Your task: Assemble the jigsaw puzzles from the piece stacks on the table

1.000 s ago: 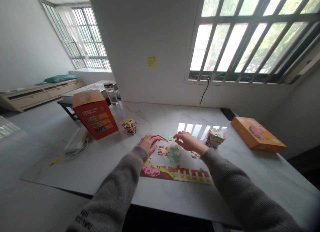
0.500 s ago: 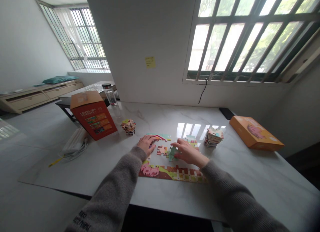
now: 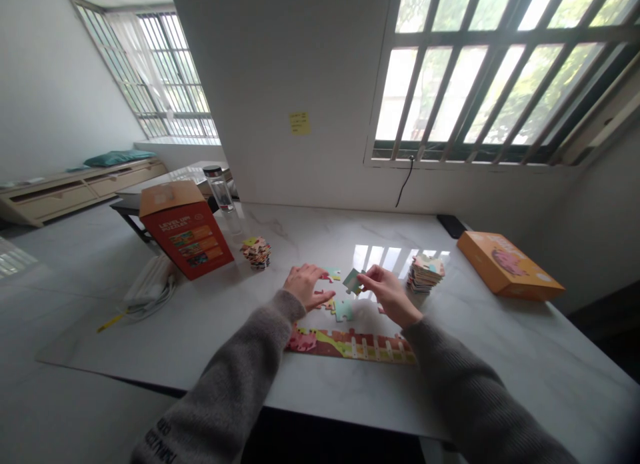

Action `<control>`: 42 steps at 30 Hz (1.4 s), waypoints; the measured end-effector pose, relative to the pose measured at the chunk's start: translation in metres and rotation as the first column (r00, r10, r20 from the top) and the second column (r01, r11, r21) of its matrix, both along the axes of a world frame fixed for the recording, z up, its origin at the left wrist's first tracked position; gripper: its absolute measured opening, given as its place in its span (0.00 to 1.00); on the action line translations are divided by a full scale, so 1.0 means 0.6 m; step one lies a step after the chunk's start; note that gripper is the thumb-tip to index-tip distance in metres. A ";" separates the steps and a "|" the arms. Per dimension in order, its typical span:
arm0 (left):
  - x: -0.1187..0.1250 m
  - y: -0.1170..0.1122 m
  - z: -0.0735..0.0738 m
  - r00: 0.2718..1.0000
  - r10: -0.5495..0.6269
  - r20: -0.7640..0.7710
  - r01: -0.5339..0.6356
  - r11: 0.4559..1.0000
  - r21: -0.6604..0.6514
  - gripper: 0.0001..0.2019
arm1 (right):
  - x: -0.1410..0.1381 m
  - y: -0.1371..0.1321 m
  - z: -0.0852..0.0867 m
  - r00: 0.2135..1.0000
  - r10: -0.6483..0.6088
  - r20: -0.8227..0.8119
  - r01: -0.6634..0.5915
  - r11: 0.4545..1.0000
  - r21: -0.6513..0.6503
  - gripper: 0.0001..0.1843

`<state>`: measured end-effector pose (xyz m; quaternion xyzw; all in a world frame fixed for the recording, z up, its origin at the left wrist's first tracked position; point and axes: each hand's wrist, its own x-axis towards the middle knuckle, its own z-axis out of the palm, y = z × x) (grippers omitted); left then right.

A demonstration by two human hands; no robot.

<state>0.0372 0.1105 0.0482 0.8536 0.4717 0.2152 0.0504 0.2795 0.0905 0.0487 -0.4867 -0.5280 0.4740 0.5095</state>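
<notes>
Between thumb and fingers my right hand (image 3: 387,292) pinches a pale green puzzle piece (image 3: 353,281), tilted and raised above the table. My left hand (image 3: 306,287) is open, thumb and fingers apart, over the upper left of the puzzle and hiding part of it. Just below the hands lies a light green puzzle piece (image 3: 343,311), touching other pieces at its left. Along the near side runs a joined puzzle strip (image 3: 350,346) showing a pink bush and a white fence. Past my left fingers, a few green and red pieces (image 3: 332,275) show.
Stacks of puzzle pieces stand at left (image 3: 257,253) and right (image 3: 425,273). A red puzzle box (image 3: 187,231), a glass bottle (image 3: 219,189) and a white power strip with cable (image 3: 147,287) are at left. An orange box (image 3: 510,265) and black phone (image 3: 451,226) lie at right.
My right hand has lifted a pale green piece off the table and moved slightly up and right. My left hand has shifted right, its thumb now spread toward the middle of the puzzle.
</notes>
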 end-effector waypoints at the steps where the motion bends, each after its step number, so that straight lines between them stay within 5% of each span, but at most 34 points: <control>1: 0.018 -0.006 0.009 1.000 -0.010 0.006 0.010 1.000 0.018 0.23 | -0.004 -0.002 0.001 1.000 -0.025 -0.011 0.025 1.000 0.005 0.27; 5: 0.073 -0.021 0.025 1.000 -0.007 -0.025 0.009 0.996 0.092 0.27 | -0.017 -0.006 -0.005 0.992 -0.087 -0.087 0.088 0.996 0.015 0.26; 10: 0.082 -0.013 0.024 0.995 -0.009 -0.098 0.030 0.977 0.213 0.19 | -0.016 -0.002 -0.020 0.994 -0.020 -0.109 0.020 1.000 -0.002 0.25; 13: 0.072 0.000 0.019 0.985 -0.046 -0.164 0.083 0.970 0.230 0.19 | 0.000 0.001 -0.019 0.987 -0.011 0.162 -0.019 0.983 0.181 0.19; 16: 0.067 0.010 0.011 0.979 -0.101 -0.179 0.138 0.968 0.208 0.20 | 0.018 0.001 -0.012 0.859 -0.046 0.511 -0.228 0.857 0.462 0.15; 18: 0.069 0.013 0.004 0.975 -0.137 -0.173 0.170 0.966 0.194 0.20 | 0.025 0.000 -0.009 0.754 -0.041 0.656 -0.386 0.780 0.493 0.11; 20: 0.071 0.014 -0.001 0.973 -0.162 -0.165 0.191 0.965 0.181 0.19 | 0.029 0.000 -0.008 0.687 -0.042 0.725 -0.451 0.758 0.471 0.09; 25: 0.061 0.024 -0.012 0.988 -0.089 -0.123 0.107 0.983 0.152 0.25 | 0.046 0.020 -0.017 0.618 -0.103 0.779 -0.429 0.786 0.445 0.09; 28: 0.048 0.037 -0.028 0.992 0.013 -0.125 -0.001 0.996 0.095 0.20 | 0.061 0.041 -0.025 0.559 -0.164 0.813 -0.355 0.838 0.413 0.10; 33: 0.043 0.045 -0.050 0.983 -0.051 -0.177 0.053 0.999 0.004 0.14 | 0.056 0.073 -0.039 0.468 -0.150 0.871 -0.332 0.884 0.330 0.12; 42: 0.049 0.039 -0.049 0.980 -0.030 -0.195 0.028 1.000 -0.010 0.14 | 0.026 0.101 -0.051 0.410 -0.053 0.910 -0.365 0.905 0.218 0.15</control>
